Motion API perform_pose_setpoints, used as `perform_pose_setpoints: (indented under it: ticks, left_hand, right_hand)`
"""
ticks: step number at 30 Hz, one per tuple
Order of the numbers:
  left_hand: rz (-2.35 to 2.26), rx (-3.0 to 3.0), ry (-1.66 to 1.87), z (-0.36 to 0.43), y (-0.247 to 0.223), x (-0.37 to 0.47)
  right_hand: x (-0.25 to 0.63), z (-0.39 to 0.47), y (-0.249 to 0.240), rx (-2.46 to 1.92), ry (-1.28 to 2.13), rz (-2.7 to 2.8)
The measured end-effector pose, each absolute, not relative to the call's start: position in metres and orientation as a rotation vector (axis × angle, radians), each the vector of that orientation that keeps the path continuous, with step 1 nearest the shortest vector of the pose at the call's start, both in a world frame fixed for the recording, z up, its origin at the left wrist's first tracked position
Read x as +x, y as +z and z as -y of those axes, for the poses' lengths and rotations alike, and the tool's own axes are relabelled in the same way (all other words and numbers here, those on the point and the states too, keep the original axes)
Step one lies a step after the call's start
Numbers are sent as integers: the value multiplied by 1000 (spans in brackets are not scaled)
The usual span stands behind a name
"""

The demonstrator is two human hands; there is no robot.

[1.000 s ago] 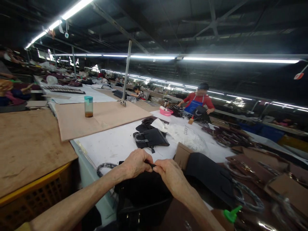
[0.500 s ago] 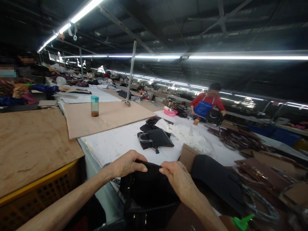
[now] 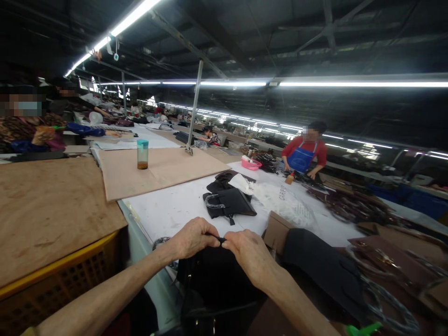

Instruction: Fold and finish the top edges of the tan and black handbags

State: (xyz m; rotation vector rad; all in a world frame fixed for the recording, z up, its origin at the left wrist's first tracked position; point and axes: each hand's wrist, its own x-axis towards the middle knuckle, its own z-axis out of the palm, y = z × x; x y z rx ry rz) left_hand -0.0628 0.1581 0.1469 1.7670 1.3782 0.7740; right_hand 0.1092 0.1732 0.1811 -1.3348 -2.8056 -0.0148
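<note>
I find the left hand [image 3: 194, 239] and right hand [image 3: 249, 255] pinched closed, nearly meeting on the upper rim of the black handbag [image 3: 221, 282] beside the white-topped worktable [image 3: 163, 207], apparently keeping that rim raised and steady.

Bag [image 3: 224, 280] is all black, tub [image 3: 251, 163] is pink, apron [image 3: 301, 159] is blue over red sleeves [image 3: 320, 156].

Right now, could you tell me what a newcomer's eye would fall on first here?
Probably the two bare hands, left and right, pinching the top edge of a black bag at the bottom centre. Next might come the bright pink basin on the table beyond, and the teal-lidded bottle standing on the tan board.
</note>
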Motion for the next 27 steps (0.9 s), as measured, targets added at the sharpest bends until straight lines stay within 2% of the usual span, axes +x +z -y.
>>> perform_pose_setpoints:
  ticks: [7, 13, 21, 24, 27]
  left_hand:
    - [-1323, 1816, 798, -149, 148, -75]
    - [-1379, 1612, 901, -141, 138, -109]
    - [-1116, 1425, 917, -137, 135, -97]
    - [-1224, 1608, 905, -137, 136, -96]
    - [-1461, 2040, 910, -134, 133, -97]
  right_hand:
    - [103, -180, 173, -1267, -85, 2828]
    - [106, -176, 174, -1273, 87, 2773]
    - [104, -173, 178, -1288, 190, 2748]
    - [105, -173, 177, -1281, 195, 2735]
    - [105, -174, 175, -1271, 165, 2740]
